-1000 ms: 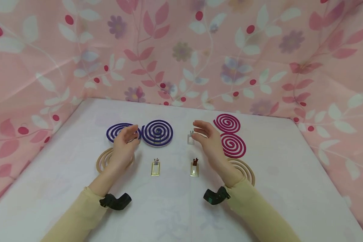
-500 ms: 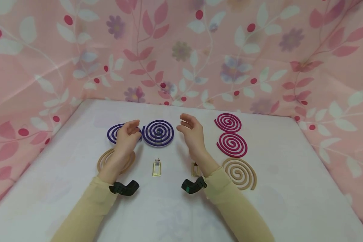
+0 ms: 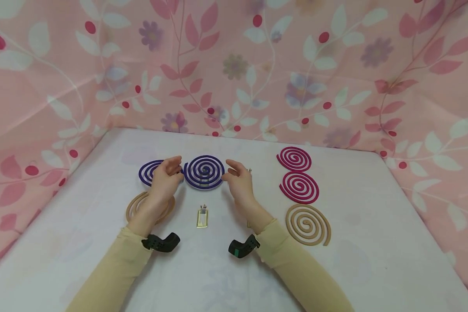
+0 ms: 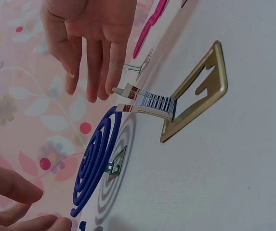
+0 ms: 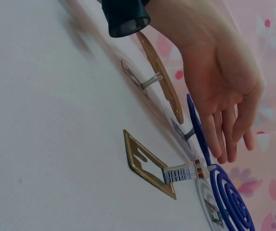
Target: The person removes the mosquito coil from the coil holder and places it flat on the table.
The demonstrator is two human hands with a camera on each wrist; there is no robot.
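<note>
A dark blue mosquito coil (image 3: 205, 170) lies raised on a small metal stand (image 4: 118, 163) between both hands. My left hand (image 3: 164, 180), fingers gently bent, hovers over a second blue coil (image 3: 145, 173) and a tan coil (image 3: 131, 206), partly covering both. Its fingertips come near the middle coil's left side. On the other side, my right hand (image 3: 239, 184) has its fingertips right at that coil's right rim in the head view. Neither hand grips anything. In front of the middle coil stands a gold-framed stand (image 3: 203, 211) with upright prongs and nothing on top.
Two pink coils (image 3: 295, 158) and another tan coil (image 3: 307, 222) line the right side of the white-covered table (image 3: 374, 260). Behind my right hand, other stands are mostly hidden. Pink floral cloth (image 3: 234, 65) walls the back and sides.
My right hand has moved left, from beside the pink coils to the middle blue coil's right rim. My left hand has shifted slightly right. The coils stay in place.
</note>
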